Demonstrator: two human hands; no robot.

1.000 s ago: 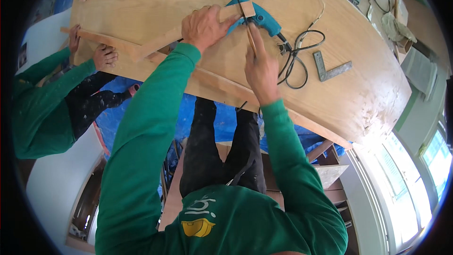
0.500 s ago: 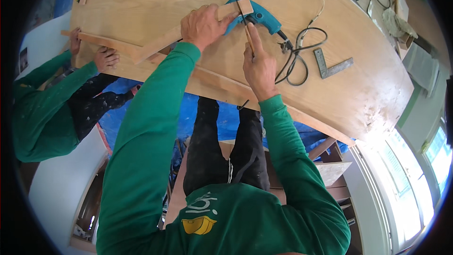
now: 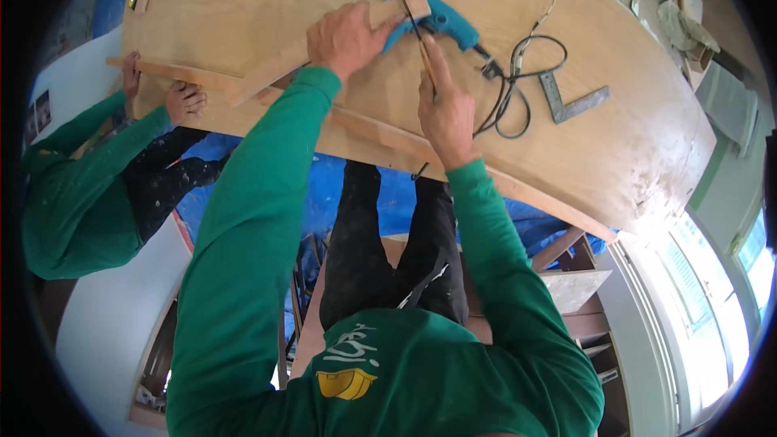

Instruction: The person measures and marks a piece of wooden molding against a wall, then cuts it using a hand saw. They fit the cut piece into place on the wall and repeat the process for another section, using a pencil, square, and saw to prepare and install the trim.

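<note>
My left hand (image 3: 346, 39) is closed over a pale wooden strip (image 3: 279, 73), pressing it down near its far end. In my right hand (image 3: 447, 117) is a hand saw, its wooden handle (image 3: 429, 65) gripped with the index finger stretched along it. The saw's thin dark blade, seen edge-on, crosses the strip close to its end, just right of my left hand. Right behind that end, a teal corded power drill (image 3: 453, 26) lies on the large wooden board (image 3: 267, 0); the strip and my left hand partly cover it.
A long wooden batten (image 3: 518, 190) runs along the board's near edge. A co-worker's hands (image 3: 186, 103) rest on its left part. The drill's black cable (image 3: 530, 73) lies looped beside a metal square (image 3: 576, 99). Blue sheeting (image 3: 324, 186) shows below the board.
My right hand has drawn the saw slightly toward me across the strip. My left hand keeps its hold. The whole view has shifted a little.
</note>
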